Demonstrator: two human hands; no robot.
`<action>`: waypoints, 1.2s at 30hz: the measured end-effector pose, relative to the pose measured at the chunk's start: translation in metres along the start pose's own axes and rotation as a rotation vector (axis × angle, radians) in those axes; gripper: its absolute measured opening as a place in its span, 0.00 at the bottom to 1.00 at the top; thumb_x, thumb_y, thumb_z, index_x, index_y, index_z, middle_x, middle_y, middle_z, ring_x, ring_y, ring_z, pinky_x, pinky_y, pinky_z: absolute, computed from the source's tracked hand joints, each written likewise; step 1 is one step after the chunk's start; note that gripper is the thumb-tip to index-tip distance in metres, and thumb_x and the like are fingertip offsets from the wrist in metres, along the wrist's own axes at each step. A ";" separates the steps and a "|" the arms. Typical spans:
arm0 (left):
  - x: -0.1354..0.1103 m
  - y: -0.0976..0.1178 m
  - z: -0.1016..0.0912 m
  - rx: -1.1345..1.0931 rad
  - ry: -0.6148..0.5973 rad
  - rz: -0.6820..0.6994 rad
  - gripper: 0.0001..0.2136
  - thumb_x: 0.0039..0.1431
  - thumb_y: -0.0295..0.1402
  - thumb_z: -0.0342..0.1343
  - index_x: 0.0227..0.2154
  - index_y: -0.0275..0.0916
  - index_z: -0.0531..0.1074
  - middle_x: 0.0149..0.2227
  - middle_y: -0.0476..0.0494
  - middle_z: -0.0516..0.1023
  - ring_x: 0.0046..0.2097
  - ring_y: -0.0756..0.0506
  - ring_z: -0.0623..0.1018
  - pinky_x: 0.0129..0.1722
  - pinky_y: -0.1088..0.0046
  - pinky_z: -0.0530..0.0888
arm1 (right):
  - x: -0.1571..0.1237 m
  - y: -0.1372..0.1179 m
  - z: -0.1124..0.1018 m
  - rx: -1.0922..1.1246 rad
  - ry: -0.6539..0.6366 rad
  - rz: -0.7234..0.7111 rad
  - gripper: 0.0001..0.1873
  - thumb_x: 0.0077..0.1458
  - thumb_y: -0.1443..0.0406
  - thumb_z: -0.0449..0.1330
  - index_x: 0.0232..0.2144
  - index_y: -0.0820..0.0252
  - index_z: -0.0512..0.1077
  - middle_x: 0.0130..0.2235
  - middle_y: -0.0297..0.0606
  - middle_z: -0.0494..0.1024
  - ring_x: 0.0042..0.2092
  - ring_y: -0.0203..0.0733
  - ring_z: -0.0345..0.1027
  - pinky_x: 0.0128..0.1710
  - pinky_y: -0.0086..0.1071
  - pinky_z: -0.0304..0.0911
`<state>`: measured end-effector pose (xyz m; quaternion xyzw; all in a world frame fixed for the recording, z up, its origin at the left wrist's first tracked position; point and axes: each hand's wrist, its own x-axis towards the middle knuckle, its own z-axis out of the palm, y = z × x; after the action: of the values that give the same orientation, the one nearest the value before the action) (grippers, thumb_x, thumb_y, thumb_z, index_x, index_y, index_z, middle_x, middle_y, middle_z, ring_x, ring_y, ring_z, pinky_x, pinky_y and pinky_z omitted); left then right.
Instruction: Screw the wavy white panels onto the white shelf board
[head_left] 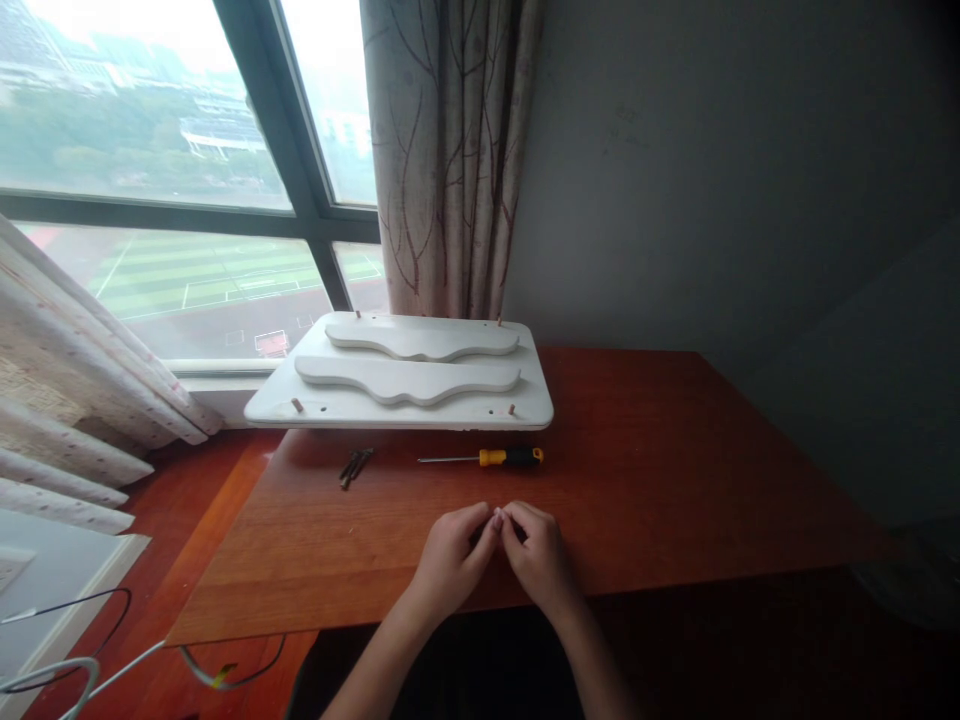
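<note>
My left hand (459, 548) and my right hand (538, 550) meet at the fingertips over the table's near edge. Both have curled fingers, thumbs against forefingers, and no object shows in either. Just beyond them lies a screwdriver (514, 457) with a yellow and black handle, its shaft pointing left. Several dark screws (355, 466) are bunched to its left. Farther back, a white board (405, 412) with rounded corners lies flat, short wooden dowels (297, 405) standing near its corners. Two white wavy-edged pieces (409, 378) rest on top of it.
The reddish-brown wooden table (660, 480) extends right towards a grey wall (675, 180). A window (187, 160) and patterned curtains (450, 150) stand behind and left. Cables (112, 670) hang near the floor at lower left. The white board overhangs the table's left edge.
</note>
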<state>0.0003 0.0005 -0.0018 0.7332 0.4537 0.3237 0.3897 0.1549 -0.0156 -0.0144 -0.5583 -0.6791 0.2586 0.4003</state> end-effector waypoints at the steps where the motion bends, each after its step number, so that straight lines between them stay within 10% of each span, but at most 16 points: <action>1: 0.000 0.000 0.000 0.002 0.001 0.001 0.18 0.71 0.40 0.45 0.24 0.40 0.57 0.24 0.50 0.65 0.27 0.50 0.66 0.30 0.73 0.59 | 0.000 0.000 0.000 -0.007 0.002 -0.002 0.20 0.68 0.62 0.50 0.22 0.57 0.65 0.25 0.35 0.71 0.28 0.37 0.64 0.30 0.31 0.53; 36: 0.000 -0.001 0.000 -0.006 -0.001 -0.006 0.18 0.70 0.39 0.46 0.24 0.39 0.58 0.24 0.51 0.65 0.27 0.51 0.65 0.31 0.73 0.58 | 0.000 0.000 0.000 0.004 0.011 -0.017 0.18 0.67 0.63 0.51 0.23 0.57 0.61 0.25 0.33 0.70 0.28 0.35 0.62 0.30 0.30 0.51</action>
<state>-0.0006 0.0011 -0.0027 0.7306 0.4548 0.3235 0.3933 0.1553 -0.0155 -0.0144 -0.5532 -0.6810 0.2537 0.4073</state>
